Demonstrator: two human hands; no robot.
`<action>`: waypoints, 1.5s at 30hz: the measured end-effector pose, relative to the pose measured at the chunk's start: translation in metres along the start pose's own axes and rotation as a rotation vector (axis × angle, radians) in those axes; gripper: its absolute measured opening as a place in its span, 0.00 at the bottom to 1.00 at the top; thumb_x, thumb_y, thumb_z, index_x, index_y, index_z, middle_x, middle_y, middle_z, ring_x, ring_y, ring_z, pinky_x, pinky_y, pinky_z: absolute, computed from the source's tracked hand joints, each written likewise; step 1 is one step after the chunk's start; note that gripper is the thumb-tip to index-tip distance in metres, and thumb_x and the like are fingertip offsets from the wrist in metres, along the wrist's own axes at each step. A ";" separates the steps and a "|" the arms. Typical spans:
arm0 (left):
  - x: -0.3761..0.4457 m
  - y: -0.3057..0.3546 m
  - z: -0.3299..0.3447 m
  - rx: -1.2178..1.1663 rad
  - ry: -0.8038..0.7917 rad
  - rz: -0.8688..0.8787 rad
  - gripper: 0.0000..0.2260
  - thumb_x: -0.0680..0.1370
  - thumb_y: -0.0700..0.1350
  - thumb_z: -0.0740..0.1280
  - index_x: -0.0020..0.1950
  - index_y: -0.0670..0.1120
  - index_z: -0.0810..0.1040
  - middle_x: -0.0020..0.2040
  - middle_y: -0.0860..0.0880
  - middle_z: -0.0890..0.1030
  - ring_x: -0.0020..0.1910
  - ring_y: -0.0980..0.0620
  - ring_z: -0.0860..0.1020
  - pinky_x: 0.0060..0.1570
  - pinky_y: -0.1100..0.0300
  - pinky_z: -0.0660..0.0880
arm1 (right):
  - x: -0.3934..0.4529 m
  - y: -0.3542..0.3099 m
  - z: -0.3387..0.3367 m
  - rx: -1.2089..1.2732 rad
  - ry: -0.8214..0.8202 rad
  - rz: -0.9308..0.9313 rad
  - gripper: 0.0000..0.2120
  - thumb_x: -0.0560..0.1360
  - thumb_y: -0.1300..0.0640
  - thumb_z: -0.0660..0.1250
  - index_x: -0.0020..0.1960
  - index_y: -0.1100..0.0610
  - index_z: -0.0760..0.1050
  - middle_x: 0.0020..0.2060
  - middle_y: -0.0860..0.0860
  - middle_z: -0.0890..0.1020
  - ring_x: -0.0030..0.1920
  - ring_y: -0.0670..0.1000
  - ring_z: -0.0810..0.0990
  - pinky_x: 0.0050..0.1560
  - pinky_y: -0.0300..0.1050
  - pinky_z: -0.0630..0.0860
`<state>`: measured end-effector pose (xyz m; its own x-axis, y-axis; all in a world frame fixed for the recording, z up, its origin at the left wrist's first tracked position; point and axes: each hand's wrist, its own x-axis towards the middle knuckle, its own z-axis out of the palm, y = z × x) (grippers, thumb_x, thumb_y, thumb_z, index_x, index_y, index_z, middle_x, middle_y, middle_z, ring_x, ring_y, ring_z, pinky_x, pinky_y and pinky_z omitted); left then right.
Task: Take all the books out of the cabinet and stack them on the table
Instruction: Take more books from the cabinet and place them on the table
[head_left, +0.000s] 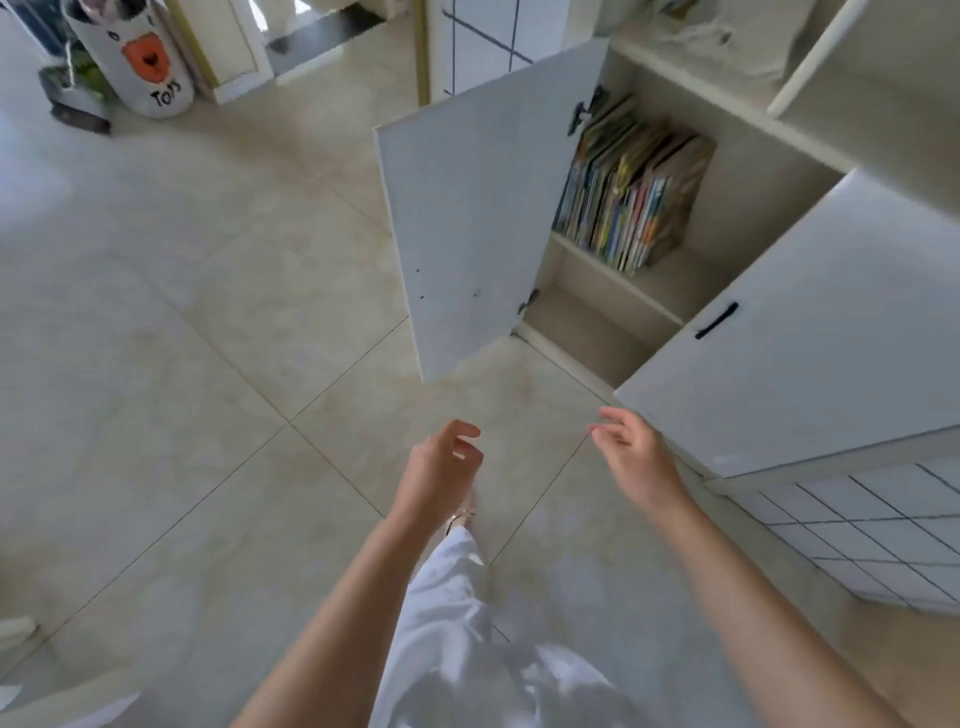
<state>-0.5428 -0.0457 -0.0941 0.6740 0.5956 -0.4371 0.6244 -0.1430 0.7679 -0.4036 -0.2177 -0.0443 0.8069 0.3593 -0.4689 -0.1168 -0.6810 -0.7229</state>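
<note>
A white cabinet (613, 291) stands open at the upper right, with both its doors swung out. On its upper shelf a row of several thin, colourful books (628, 192) stands upright and leans to the left. The shelf below them is bare. My left hand (441, 467) and my right hand (631, 447) hang in the air over the floor, in front of the cabinet and well short of the books. Both hold nothing, with fingers loosely curled. No table is in view.
The left cabinet door (467, 223) juts out toward me; the right door (810, 343) with a black handle (717, 320) sits close beside my right hand. A white toy bin (145, 62) stands far left on the beige tiled floor (182, 312).
</note>
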 end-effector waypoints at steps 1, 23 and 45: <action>0.017 0.011 0.003 0.016 -0.024 0.020 0.13 0.74 0.40 0.62 0.53 0.53 0.79 0.43 0.51 0.84 0.43 0.49 0.82 0.44 0.56 0.79 | 0.013 -0.004 -0.009 0.007 0.030 0.004 0.16 0.78 0.57 0.64 0.66 0.57 0.72 0.58 0.53 0.81 0.54 0.49 0.78 0.57 0.43 0.71; 0.314 0.233 0.097 0.125 -0.293 0.210 0.13 0.78 0.41 0.62 0.61 0.48 0.77 0.52 0.49 0.80 0.41 0.58 0.76 0.32 0.68 0.70 | 0.300 -0.114 -0.152 0.238 0.125 0.182 0.09 0.76 0.55 0.65 0.56 0.52 0.72 0.55 0.53 0.81 0.54 0.52 0.81 0.57 0.55 0.79; 0.493 0.271 0.265 -0.045 -0.004 0.069 0.33 0.75 0.35 0.65 0.76 0.46 0.55 0.69 0.40 0.72 0.57 0.39 0.79 0.51 0.48 0.80 | 0.567 -0.125 -0.172 0.247 0.143 0.399 0.41 0.69 0.38 0.71 0.73 0.54 0.60 0.65 0.56 0.72 0.54 0.62 0.76 0.36 0.51 0.79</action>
<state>0.0636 -0.0002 -0.2259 0.7164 0.5827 -0.3836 0.5576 -0.1478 0.8168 0.1681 -0.0388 -0.1320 0.7405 -0.0016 -0.6721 -0.5529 -0.5700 -0.6078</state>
